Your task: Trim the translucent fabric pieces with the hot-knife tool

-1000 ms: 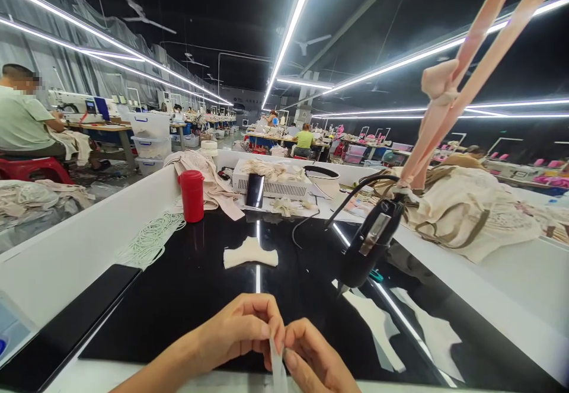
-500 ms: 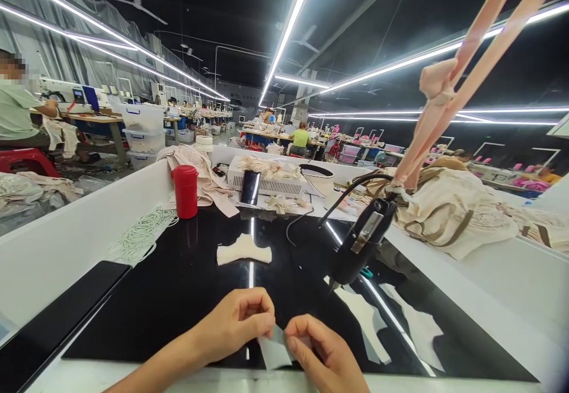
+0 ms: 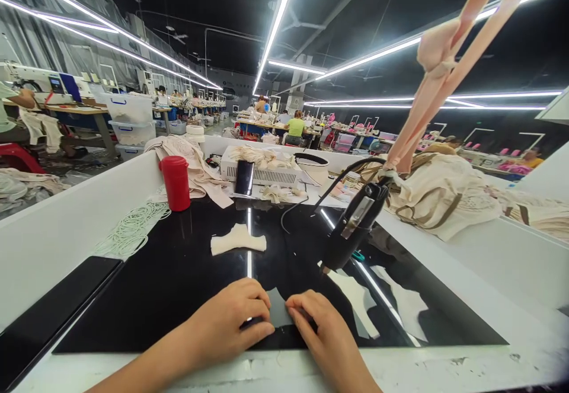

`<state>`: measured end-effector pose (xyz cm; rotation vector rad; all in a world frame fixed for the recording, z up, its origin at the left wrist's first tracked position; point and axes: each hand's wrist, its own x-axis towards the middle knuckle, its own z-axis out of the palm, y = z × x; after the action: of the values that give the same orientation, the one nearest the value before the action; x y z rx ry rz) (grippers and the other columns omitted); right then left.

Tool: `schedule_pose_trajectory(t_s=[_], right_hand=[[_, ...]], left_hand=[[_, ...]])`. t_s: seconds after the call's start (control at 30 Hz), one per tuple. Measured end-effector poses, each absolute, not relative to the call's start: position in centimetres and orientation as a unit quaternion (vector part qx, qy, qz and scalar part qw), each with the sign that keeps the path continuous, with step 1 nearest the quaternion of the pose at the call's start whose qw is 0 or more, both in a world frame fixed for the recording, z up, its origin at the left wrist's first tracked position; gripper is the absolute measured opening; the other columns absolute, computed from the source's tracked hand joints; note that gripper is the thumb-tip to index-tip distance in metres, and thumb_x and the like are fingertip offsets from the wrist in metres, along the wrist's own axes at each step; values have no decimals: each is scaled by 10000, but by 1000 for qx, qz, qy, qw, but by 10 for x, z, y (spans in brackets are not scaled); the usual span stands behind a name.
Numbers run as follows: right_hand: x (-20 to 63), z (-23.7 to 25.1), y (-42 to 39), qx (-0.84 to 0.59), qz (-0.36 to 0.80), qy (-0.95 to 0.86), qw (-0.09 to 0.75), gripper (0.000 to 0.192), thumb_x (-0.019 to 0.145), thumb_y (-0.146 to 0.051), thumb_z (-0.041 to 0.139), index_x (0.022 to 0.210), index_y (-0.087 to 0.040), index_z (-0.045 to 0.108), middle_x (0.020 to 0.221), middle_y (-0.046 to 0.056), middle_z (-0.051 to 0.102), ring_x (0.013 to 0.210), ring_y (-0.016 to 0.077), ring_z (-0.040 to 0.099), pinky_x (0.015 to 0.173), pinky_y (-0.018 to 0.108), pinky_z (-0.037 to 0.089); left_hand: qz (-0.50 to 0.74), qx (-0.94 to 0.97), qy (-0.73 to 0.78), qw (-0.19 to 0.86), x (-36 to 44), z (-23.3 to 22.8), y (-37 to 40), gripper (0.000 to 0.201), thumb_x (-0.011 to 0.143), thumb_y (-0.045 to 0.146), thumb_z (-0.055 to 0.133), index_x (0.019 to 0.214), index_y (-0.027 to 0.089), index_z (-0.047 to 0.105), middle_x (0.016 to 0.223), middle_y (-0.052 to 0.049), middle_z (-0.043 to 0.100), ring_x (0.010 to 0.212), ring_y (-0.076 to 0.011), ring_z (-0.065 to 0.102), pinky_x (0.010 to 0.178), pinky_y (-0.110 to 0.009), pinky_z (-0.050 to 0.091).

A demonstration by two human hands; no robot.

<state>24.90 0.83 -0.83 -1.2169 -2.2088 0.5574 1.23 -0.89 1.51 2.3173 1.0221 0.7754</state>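
My left hand [image 3: 231, 317] and my right hand [image 3: 320, 334] rest side by side on the glossy black tabletop [image 3: 178, 274] near its front edge. Between their fingertips lies a small pale fabric piece [image 3: 276, 311], pressed flat on the glass by both hands. A black hand tool [image 3: 351, 227] hangs just beyond my right hand, tip down, suspended by pink straps [image 3: 444, 73]. A cream fabric piece [image 3: 237, 240] lies further back on the glass.
A red cup [image 3: 175, 183] stands at the left by a coil of white cord [image 3: 131, 230]. A white box [image 3: 262, 173] with a phone [image 3: 243, 177] leaning on it sits at the back. Beige garments [image 3: 444, 194] pile at the right. Seated people work at distant tables.
The fabric piece, held up on edge between my fingers before, has been turned and laid flat on the glass. Both hands lowered onto the table and the view shifted slightly right.
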Motion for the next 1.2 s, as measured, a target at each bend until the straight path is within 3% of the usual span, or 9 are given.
schedule_pose_trajectory(t_s=[0.17, 0.47, 0.8, 1.07, 1.2], right_hand=[[252, -14, 13, -455, 179, -826, 280, 189, 1018, -201, 489, 935, -243, 653, 893, 26, 680, 841, 230, 628, 779, 359, 472], [259, -25, 19, -407, 69, -869, 273, 215, 1027, -198, 465, 984, -241, 671, 907, 55, 685, 786, 236, 657, 735, 381, 521], [296, -24, 11, -403, 71, -846, 342, 190, 1026, -259, 523, 1101, -293, 694, 1097, 73, 703, 998, 242, 694, 888, 374, 564], [362, -5, 7, -578, 122, -696, 409, 272, 976, -481, 567, 947, -269, 734, 1008, 79, 740, 962, 281, 679, 875, 403, 544], [406, 5, 13, -637, 84, -645, 415, 402, 966, -559, 513, 969, -221, 730, 979, 111, 750, 891, 283, 679, 838, 423, 543]], left_hand=[[288, 858, 363, 222, 12, 16, -7, 68, 964, 212, 660, 924, 208, 715, 1079, -51, 717, 1085, -230, 623, 1049, -382, 464], [275, 867, 364, 201, 14, 18, -6, 102, 967, 239, 683, 1054, 223, 733, 1113, -55, 744, 1077, -239, 646, 1072, -375, 463], [266, 868, 369, 200, 10, 15, -7, 131, 1007, 280, 628, 1072, 231, 731, 1135, -66, 731, 1114, -241, 643, 1149, -408, 418], [249, 879, 373, 162, -2, 0, -1, 206, 1006, 313, 615, 1178, 319, 728, 1228, -4, 736, 1219, -239, 661, 1228, -439, 380], [256, 885, 374, 104, -14, -18, 9, 344, 946, 365, 690, 1290, 383, 699, 1320, 26, 712, 1282, -272, 644, 1147, -407, 490]])
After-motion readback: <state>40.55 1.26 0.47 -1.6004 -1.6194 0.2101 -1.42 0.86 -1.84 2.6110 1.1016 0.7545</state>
